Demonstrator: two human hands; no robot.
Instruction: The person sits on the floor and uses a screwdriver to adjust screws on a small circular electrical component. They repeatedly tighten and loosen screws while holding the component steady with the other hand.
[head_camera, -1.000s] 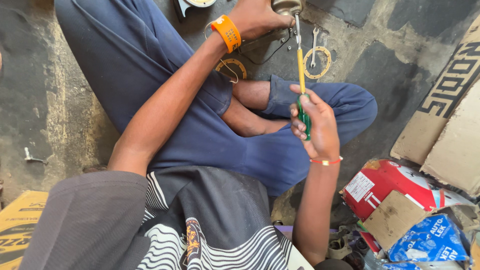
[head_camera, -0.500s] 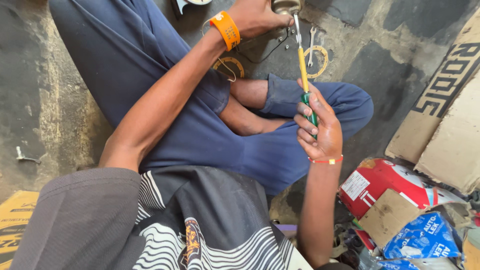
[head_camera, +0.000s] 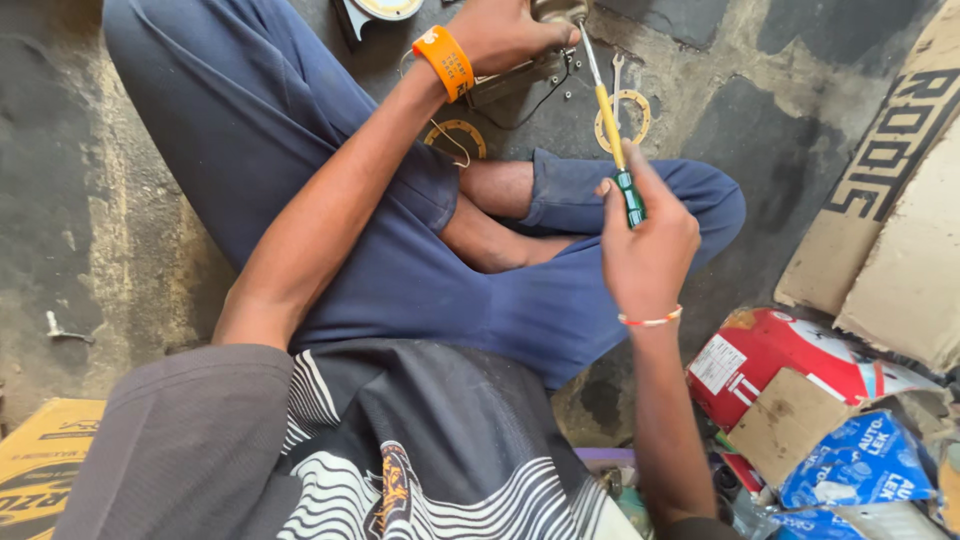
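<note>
My right hand (head_camera: 648, 252) grips a screwdriver (head_camera: 612, 130) with a yellow and green handle; its metal shaft points up to a small metal part (head_camera: 556, 12) at the top edge. My left hand (head_camera: 510, 32), with an orange wristband (head_camera: 445, 62), holds that metal part down on the floor. A black wire (head_camera: 540, 100) runs from the part. I sit cross-legged in blue trousers, and both arms reach over my legs.
Two tan ring gaskets (head_camera: 628, 118) (head_camera: 455, 135) and a small spanner (head_camera: 619, 70) lie on the dark concrete floor. Cardboard pieces (head_camera: 890, 200), a red box (head_camera: 770, 360) and blue packets (head_camera: 860, 460) are piled at the right. A yellow box (head_camera: 40, 460) sits bottom left.
My right hand has shifted slightly on the screwdriver handle, turning it. The left hand stays on the metal part.
</note>
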